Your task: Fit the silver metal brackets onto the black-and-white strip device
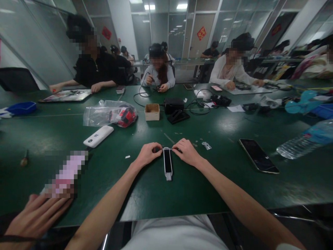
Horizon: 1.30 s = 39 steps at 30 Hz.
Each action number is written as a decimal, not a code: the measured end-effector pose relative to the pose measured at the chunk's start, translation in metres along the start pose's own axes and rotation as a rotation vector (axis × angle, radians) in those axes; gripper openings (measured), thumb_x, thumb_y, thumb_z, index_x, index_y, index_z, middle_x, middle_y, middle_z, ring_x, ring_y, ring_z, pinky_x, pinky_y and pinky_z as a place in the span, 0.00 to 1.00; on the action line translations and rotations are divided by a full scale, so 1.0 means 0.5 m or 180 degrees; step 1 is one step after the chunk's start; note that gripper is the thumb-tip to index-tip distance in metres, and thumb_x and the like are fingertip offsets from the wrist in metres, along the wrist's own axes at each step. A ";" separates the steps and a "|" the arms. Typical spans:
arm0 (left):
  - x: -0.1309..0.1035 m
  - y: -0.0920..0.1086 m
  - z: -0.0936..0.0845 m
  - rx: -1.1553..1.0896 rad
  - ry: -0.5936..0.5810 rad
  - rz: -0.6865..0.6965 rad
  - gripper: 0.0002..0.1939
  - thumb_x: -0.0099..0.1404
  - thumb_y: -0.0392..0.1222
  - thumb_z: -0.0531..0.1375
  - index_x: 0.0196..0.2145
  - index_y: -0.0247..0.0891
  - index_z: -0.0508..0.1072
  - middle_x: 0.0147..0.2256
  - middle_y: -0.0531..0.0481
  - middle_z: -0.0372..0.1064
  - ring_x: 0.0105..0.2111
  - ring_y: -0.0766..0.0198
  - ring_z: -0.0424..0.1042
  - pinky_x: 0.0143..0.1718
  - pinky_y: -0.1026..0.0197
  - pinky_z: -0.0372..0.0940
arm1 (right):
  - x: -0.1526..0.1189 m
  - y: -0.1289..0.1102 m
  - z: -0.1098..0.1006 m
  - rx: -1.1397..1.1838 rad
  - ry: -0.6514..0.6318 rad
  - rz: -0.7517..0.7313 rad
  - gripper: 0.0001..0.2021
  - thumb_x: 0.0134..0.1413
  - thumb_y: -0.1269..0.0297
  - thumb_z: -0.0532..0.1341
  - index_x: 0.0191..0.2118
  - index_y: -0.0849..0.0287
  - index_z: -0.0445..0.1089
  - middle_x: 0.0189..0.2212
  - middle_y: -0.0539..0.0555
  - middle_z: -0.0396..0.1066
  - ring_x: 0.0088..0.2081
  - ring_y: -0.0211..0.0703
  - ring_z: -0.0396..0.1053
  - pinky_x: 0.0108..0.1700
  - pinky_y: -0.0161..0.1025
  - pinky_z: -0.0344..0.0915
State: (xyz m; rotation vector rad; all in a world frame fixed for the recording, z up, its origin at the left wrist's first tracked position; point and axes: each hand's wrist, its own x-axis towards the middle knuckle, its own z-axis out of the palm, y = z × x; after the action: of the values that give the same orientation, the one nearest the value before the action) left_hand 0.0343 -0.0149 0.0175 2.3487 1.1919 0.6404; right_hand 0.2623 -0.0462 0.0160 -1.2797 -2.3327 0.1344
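Down at the lower left of the green tabletop [151, 201], another person's hand [43, 211] lies by a blurred pink phone [69, 170], and above it there's a rounded white power bank [99, 136], tilted on the surface. Moving right, the bare left hand [149, 152] comes in, thumb and fingertips drawn together in a small pinch at the upper left corner of a slim black device with a white rim [168, 163]. That device lies right between the two hands, its narrow pale tip pointing toward the wearer. Over on its other side, the bare right hand [186, 152] pinches just as closely at the upper right corner. Next, a small silvery metal plate [206, 145], then a dark-screened phone [258, 156], and at far right a clear plastic bottle [307, 139] on its side.
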 end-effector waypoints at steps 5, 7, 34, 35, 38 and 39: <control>-0.001 -0.005 0.003 -0.0045 0.0022 0.0031 0.07 0.60 0.42 0.57 0.34 0.40 0.74 0.30 0.53 0.72 0.26 0.66 0.66 0.30 0.64 0.60 | 0.002 -0.004 -0.002 -0.0034 0.0024 -0.0020 0.07 0.60 0.66 0.56 0.38 0.60 0.71 0.36 0.55 0.72 0.40 0.44 0.64 0.40 0.41 0.58; 0.000 -0.009 0.006 -0.0034 0.0060 0.0039 0.08 0.60 0.42 0.58 0.34 0.39 0.74 0.29 0.53 0.71 0.26 0.66 0.66 0.30 0.65 0.60 | 0.003 -0.005 -0.002 -0.0076 0.0019 -0.0052 0.07 0.60 0.66 0.56 0.38 0.59 0.71 0.36 0.55 0.73 0.40 0.44 0.64 0.40 0.41 0.59; -0.007 0.008 -0.015 -0.0327 -0.0007 -0.0065 0.07 0.59 0.47 0.56 0.33 0.50 0.74 0.30 0.53 0.72 0.28 0.59 0.68 0.30 0.59 0.61 | -0.037 0.115 -0.104 -0.0571 0.0686 0.0537 0.10 0.59 0.65 0.53 0.36 0.60 0.72 0.35 0.57 0.73 0.40 0.48 0.66 0.40 0.45 0.62; -0.007 0.008 -0.015 -0.0301 -0.0025 -0.0087 0.07 0.59 0.47 0.56 0.33 0.50 0.74 0.29 0.53 0.72 0.28 0.59 0.67 0.30 0.59 0.61 | -0.038 0.115 -0.104 -0.0567 0.0650 0.0550 0.11 0.59 0.65 0.53 0.36 0.61 0.72 0.35 0.57 0.73 0.39 0.48 0.66 0.41 0.45 0.62; -0.006 0.005 -0.012 -0.0205 -0.0072 -0.0052 0.07 0.60 0.46 0.55 0.34 0.49 0.73 0.30 0.53 0.71 0.28 0.61 0.67 0.31 0.60 0.61 | -0.035 0.104 -0.107 -0.0528 0.0482 0.0550 0.11 0.59 0.65 0.52 0.36 0.60 0.72 0.35 0.57 0.73 0.39 0.47 0.66 0.41 0.45 0.62; -0.006 0.004 -0.010 -0.0184 -0.0074 -0.0017 0.07 0.61 0.45 0.55 0.34 0.48 0.73 0.30 0.53 0.71 0.28 0.61 0.67 0.31 0.61 0.61 | -0.034 0.098 -0.109 -0.0514 0.0408 0.0555 0.11 0.59 0.66 0.52 0.36 0.60 0.72 0.35 0.57 0.73 0.39 0.47 0.66 0.42 0.44 0.62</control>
State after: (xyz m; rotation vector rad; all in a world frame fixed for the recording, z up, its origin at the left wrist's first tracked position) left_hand 0.0310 -0.0175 0.0220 2.2983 1.1537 0.6355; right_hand 0.3322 -0.0400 0.0430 -1.5234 -2.1579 -0.0797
